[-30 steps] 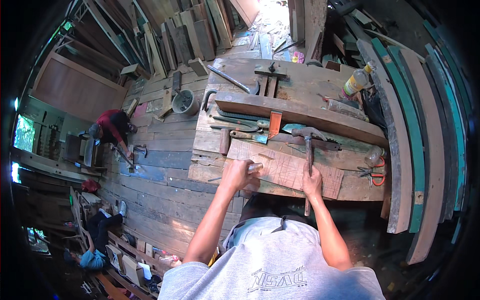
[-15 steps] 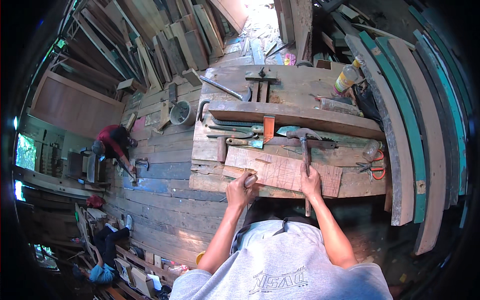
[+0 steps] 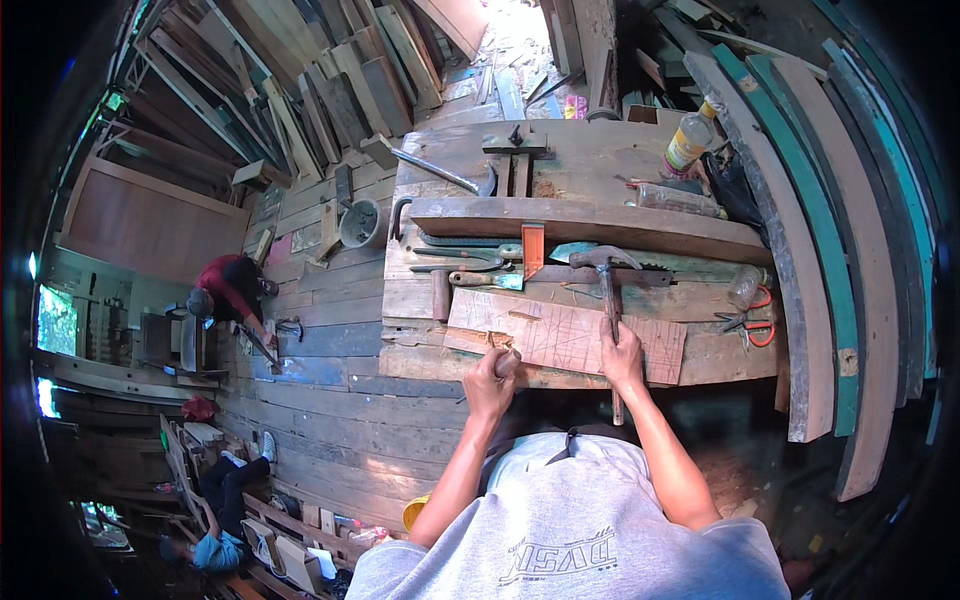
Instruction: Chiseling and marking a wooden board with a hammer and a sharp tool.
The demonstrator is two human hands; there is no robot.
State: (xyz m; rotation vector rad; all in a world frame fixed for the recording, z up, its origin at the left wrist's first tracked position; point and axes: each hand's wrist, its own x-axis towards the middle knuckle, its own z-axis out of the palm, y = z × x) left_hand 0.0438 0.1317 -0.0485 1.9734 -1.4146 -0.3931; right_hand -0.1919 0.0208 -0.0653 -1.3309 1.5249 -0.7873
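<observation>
My left hand (image 3: 489, 386) is closed around what looks like a chisel (image 3: 508, 363); the rounded end of its handle shows and its blade is hidden. It is at the near left edge of a reddish board (image 3: 565, 335) marked with crossing lines, beside a pale chipped patch. My right hand (image 3: 621, 358) grips the wooden handle of a claw hammer (image 3: 606, 259). The hammer's head points away from me, over the tools behind the board, and its handle end hangs past the bench's near edge.
On the workbench (image 3: 420, 370) lie a handsaw (image 3: 655, 277), a putty knife (image 3: 487, 280), a mallet (image 3: 440, 296) and orange-handled scissors (image 3: 760, 332). A thick beam (image 3: 590, 227) crosses behind them. Long planks (image 3: 765, 240) lean at the right. A person in red (image 3: 232, 290) crouches at the left.
My left hand has shifted slightly right, with the chisel's handle end now lower. The hammer stays in my right hand, nearly unmoved. The whole view has shifted a little.
</observation>
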